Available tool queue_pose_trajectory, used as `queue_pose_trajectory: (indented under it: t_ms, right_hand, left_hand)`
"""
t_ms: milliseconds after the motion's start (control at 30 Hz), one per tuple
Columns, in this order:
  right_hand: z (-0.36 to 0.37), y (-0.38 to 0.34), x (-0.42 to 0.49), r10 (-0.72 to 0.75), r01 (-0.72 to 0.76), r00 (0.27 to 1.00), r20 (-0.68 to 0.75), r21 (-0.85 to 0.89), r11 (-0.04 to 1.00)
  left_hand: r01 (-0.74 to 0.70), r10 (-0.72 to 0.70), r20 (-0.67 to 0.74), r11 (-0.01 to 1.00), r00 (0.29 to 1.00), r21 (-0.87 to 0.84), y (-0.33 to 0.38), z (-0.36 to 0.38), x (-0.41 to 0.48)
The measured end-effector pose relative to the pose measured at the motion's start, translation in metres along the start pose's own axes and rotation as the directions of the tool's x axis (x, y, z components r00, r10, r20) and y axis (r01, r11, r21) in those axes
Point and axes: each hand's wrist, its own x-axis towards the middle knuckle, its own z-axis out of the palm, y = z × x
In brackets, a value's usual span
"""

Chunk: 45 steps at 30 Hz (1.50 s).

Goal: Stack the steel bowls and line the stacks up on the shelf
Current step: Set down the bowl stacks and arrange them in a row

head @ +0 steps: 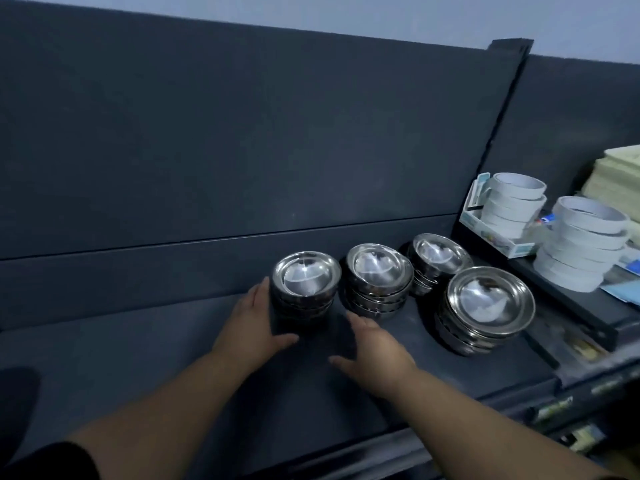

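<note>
Several stacks of steel bowls stand on the dark shelf [138, 358]. The leftmost stack [304, 282] has my left hand [252, 323] against its left side, fingers spread along the bowls and thumb in front of its base. My right hand [370, 348] hovers open just in front of it, a little to the right, touching nothing. To the right stand a second stack [379, 278] and a third stack [438, 259], farther back. A wider stack [488, 306] sits nearest the shelf's right end.
A dark back panel [242, 150] rises behind the shelf. To the right, a lower shelf [554, 282] holds piled white tape rolls [512, 206], a second pile of tape rolls [585, 240] and pale folded sheets [616, 178]. Price-label strips [554, 407] run along the front edge at the right.
</note>
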Motion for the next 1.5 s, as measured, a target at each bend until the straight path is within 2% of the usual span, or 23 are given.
queue_pose_trajectory:
  t_ms: [100, 200, 367, 500, 767, 1000, 1133, 1267, 1400, 1500]
  right_hand:
    - [0.005, -0.001, 0.022, -0.039, 0.038, 0.999, 0.011, 0.058, 0.998]
    - [0.009, -0.002, 0.035, -0.088, 0.086, 0.996, 0.017, 0.115, 0.990]
    - [0.009, -0.001, 0.042, -0.197, 0.199, 0.980, -0.031, 0.247, 0.949]
    - [0.014, -0.002, 0.035, -0.269, 0.274, 0.961, -0.057, 0.299, 0.914]
    - [0.032, -0.034, 0.001, -0.441, 0.409, 0.897, 0.014, 0.349, 0.843]
    - [0.058, -0.087, -0.034, -0.514, 0.423, 0.849, 0.125, 0.424, 0.801]
    - [0.073, -0.121, -0.045, -0.525, 0.435, 0.840, 0.135, 0.412, 0.801]
    - [0.092, -0.157, -0.054, -0.485, 0.401, 0.866, 0.125, 0.406, 0.821]
    - [0.107, -0.180, -0.062, -0.402, 0.352, 0.915, 0.039, 0.412, 0.840]
    - [0.114, -0.188, -0.067, -0.328, 0.303, 0.945, -0.016, 0.425, 0.853]
  left_hand:
    - [-0.014, 0.018, 0.023, 0.988, 1.000, -0.152, -0.005, 0.004, 0.015]
    - [0.045, -0.022, 0.078, 0.951, 0.997, -0.307, -0.007, 0.009, 0.019]
    - [0.086, -0.072, 0.046, 0.867, 0.996, -0.490, -0.004, 0.020, 0.007]
    - [0.133, -0.159, -0.002, 0.830, 0.987, -0.542, 0.001, 0.022, -0.021]
    - [0.205, -0.351, -0.087, 0.712, 0.932, -0.671, -0.012, 0.010, -0.107]
    - [0.260, -0.438, -0.105, 0.692, 0.893, -0.674, -0.046, -0.026, -0.172]
    - [0.274, -0.439, -0.088, 0.694, 0.894, -0.666, -0.078, -0.050, -0.191]
    - [0.276, -0.403, -0.046, 0.701, 0.914, -0.657, -0.116, -0.074, -0.198]
    - [0.276, -0.342, -0.010, 0.776, 0.940, -0.568, -0.141, -0.086, -0.198]
    - [0.244, -0.305, -0.046, 0.835, 0.951, -0.492, -0.152, -0.091, -0.193]
